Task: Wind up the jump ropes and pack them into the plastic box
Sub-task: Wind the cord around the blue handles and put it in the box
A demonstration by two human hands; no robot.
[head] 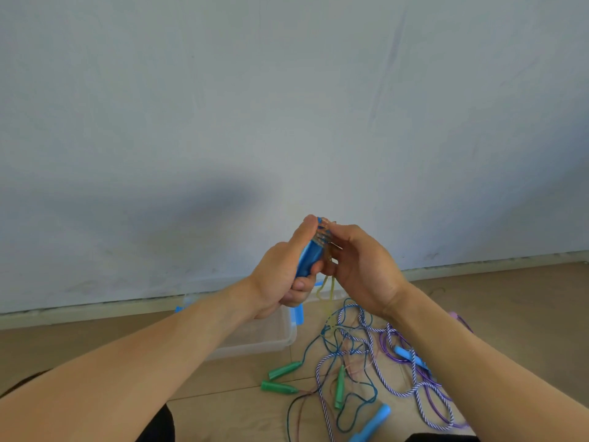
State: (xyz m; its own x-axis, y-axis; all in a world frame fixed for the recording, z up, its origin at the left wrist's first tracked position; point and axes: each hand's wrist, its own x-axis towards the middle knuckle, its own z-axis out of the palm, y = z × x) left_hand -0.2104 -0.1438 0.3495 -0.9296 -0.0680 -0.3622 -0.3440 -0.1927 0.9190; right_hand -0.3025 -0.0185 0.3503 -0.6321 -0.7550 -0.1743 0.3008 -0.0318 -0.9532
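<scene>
- clear plastic box [271, 338] sits on the floor by the wall, partly behind the left forearm
- left hand [280, 279] is wrapped tight around blue handles [308, 258], thumb up top
- right hand [360, 266] pinches the yellowish rope [328, 288] coiled on them
- loose jump ropes [366, 355] lie tangled on the floor, right of the box

Both hands [322, 269] wind yellowish rope [328, 288] around blue handles [309, 258].

You hold blue handles [308, 260] wound with yellow cord [325, 290]. On the floor you have green handles [284, 370] and a purple-and-white striped rope [376, 330].
</scene>
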